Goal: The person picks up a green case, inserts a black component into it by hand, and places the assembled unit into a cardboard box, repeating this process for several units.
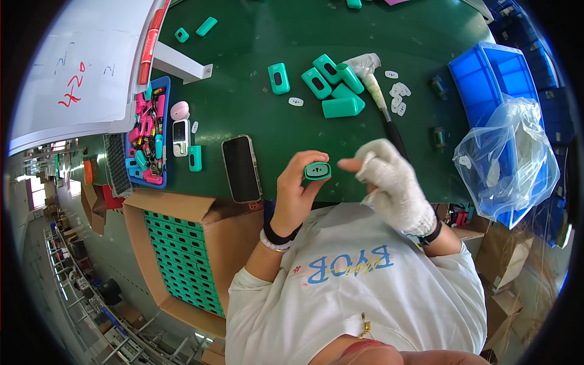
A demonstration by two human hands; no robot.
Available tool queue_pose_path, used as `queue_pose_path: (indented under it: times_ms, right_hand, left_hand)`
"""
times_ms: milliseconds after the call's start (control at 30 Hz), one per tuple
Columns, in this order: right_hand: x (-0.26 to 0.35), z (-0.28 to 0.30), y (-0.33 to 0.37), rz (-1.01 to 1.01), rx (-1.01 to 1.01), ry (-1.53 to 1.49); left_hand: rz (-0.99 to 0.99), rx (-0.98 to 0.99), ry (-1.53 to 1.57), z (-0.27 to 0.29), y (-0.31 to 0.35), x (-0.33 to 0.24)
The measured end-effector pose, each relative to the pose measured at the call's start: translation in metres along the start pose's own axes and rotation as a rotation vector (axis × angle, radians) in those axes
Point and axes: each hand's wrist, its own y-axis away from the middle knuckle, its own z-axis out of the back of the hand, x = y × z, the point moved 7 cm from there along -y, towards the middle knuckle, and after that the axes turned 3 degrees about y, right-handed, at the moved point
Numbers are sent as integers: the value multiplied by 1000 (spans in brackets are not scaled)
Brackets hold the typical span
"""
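My bare left hand (294, 185) is closed around a small green plastic casing (308, 177), its oval end turned up. A pale plate (317, 171) with small dark holes sits in that end. Just to the right is my right hand (392, 182), in a white knitted glove and slightly blurred. One bare fingertip stretches toward the casing without touching it, and I see nothing held there. Beyond my hands lies a group of green casings (344, 107), with another casing (278, 78) to their left. Loose white plates (399, 91) are scattered at the right of the group.
A wrapped tool with a black handle (394, 137) lies beyond my right hand. To the left are a phone (241, 168) and a blue tray (165, 85) of small parts. A blue bin (480, 73) with a plastic bag (514, 161) stands right; an open carton (173, 204) holds green casings.
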Motion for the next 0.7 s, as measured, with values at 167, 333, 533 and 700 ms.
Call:
queue_pose_path:
  times_ms: [167, 333, 533, 700]
  right_hand:
    - [42, 40, -19, 169, -151, 523]
    - [48, 99, -78, 97, -313, 931]
    - [-1, 196, -247, 126, -371, 1211]
    - [-64, 223, -342, -130, -365, 1351]
  left_hand:
    - [7, 57, -189, 34, -25, -17]
    - [134, 126, -629, 102, -84, 10]
    - [125, 243, -752, 140, -124, 65]
    - [109, 332, -883, 140, -114, 67]
